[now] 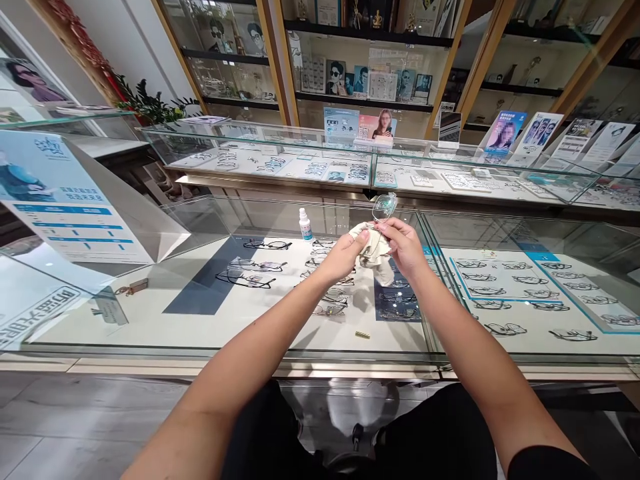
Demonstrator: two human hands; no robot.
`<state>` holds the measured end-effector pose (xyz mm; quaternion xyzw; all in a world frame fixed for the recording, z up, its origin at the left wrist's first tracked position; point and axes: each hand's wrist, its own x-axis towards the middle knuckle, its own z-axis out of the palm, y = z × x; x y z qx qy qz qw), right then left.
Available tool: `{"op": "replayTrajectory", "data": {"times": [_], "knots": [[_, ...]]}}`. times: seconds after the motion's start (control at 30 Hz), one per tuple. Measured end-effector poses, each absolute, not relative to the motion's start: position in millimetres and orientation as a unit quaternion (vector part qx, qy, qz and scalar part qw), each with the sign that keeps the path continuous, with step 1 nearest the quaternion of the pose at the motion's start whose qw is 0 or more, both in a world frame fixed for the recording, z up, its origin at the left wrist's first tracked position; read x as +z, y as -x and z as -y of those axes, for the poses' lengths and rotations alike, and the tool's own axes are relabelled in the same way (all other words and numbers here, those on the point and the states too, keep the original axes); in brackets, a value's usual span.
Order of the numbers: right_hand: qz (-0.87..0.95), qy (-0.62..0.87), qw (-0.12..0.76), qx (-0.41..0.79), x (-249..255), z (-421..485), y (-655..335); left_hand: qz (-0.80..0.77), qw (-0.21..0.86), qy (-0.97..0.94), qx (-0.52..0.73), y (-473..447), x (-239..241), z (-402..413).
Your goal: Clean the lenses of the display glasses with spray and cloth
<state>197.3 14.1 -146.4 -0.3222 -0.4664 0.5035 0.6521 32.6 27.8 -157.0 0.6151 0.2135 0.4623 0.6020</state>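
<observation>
Over the glass display case, both my hands are together around a pale, crumpled cloth (380, 257). My left hand (347, 253) pinches the cloth from the left, thumb on top. My right hand (406, 247) closes on a pair of eyeglasses (384, 207) at the cloth's upper edge. One clear lens with a thin rim sticks up above the fingers; the rest of the glasses is hidden by the cloth and hands. A small white spray bottle (305, 225) with a blue label stands upright left of my hands.
Rows of eyeglasses (257, 282) lie inside the glass case (240, 347). A large folded sign (75, 200) stands at left. Behind runs another glass counter (280, 133) with leaflets (505, 131) on top. A small gold-coloured piece (363, 335) lies near the front.
</observation>
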Motion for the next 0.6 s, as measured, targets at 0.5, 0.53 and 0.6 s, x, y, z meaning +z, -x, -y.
{"op": "replayTrajectory", "data": {"times": [0.5,0.53,0.6], "knots": [[0.458,0.317,0.620,0.553,-149,-14,-197,-0.217,0.576,-0.639,0.462,-32,-154,-23],[0.458,0.315,0.618,0.556,-150,-13,-196,-0.221,0.582,-0.629,0.465,-33,-155,-22],[0.459,0.311,0.617,0.559,-152,-13,-193,-0.233,0.594,-0.608,0.471,-35,-155,-19]]}}
